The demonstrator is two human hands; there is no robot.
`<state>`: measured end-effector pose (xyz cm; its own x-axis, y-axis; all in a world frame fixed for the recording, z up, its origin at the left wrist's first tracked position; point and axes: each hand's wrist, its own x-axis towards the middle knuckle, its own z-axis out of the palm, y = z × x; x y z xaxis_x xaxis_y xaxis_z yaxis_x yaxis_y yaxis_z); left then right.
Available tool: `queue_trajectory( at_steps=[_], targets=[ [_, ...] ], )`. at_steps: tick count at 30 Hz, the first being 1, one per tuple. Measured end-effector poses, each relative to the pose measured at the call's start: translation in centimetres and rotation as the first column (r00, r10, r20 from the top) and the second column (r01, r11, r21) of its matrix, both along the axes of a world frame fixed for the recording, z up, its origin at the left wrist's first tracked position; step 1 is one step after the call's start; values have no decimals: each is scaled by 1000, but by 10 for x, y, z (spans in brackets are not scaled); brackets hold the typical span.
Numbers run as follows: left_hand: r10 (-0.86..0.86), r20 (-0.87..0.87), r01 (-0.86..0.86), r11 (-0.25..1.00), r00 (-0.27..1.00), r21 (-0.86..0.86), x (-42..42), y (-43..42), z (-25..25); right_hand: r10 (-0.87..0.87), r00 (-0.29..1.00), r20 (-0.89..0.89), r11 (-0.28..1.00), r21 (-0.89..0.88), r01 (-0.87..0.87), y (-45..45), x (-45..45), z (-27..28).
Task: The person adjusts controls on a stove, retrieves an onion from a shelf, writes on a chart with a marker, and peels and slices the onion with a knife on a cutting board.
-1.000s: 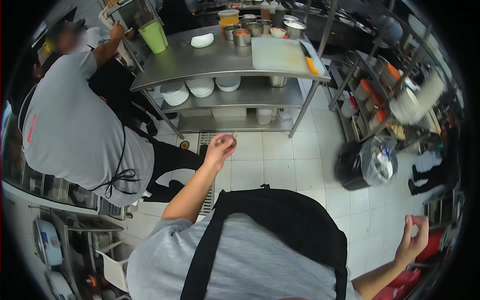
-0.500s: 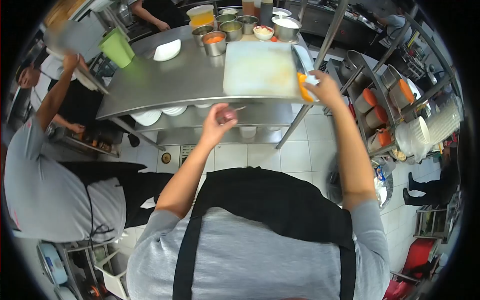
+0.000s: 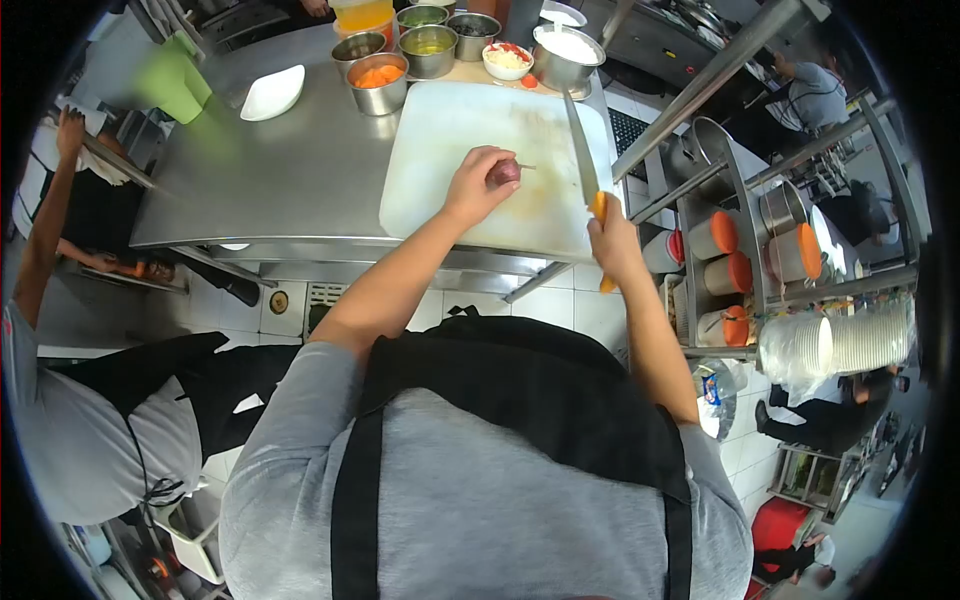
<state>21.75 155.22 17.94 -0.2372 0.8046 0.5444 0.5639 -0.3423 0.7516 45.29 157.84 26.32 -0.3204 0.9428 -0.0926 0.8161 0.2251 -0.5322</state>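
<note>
My left hand (image 3: 480, 188) is closed round a small red onion (image 3: 504, 173) with a thin stem pointing right, over the middle of the white cutting board (image 3: 430, 140). My right hand (image 3: 613, 240) grips the orange handle of a large knife (image 3: 583, 150), its blade pointing away from me along the board's right edge. Behind the board stand a metal pot of orange pieces (image 3: 379, 84), a pot of yellow-green liquid (image 3: 429, 50), a white bowl (image 3: 508, 61) with pale and red food, and a metal pot of white food (image 3: 567, 57).
A white dish (image 3: 272, 93) and a green container (image 3: 172, 85) stand on the left of the metal table (image 3: 270, 180). A person in grey (image 3: 90, 430) is at the left. At the right, a metal rack holds orange-lidded tubs (image 3: 727, 272) and stacked bowls (image 3: 840, 343).
My right hand has taken hold of the knife and lifted it, turning its blade away from me. My left hand has carried the onion over the board. The table now appears closer.
</note>
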Motion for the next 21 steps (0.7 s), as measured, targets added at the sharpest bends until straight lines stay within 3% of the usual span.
queue_trajectory(
  at_steps=[1,3,8,11,14,21],
  targets=[
    [-13,25,13,1000,1000,-2,0,1,-1,-25,996,-87,993,-121,15,-19,-5,18],
    [-38,75,39,999,996,-5,1,0,0,104,989,-105,995,-4,-104,-33,-4,21],
    [-13,10,13,1000,1000,-1,3,-1,6,295,956,10,954,-64,-293,-44,-11,31],
    [3,-18,-3,1000,1000,-2,5,-1,4,328,944,26,942,-91,-324,-46,-8,31],
    [25,-32,-25,1000,999,9,5,0,6,397,913,-94,917,-10,-400,-48,-1,27],
    [8,-16,-8,999,1000,-32,6,-2,6,394,919,-2,916,-89,-392,-57,7,40]
  ],
)
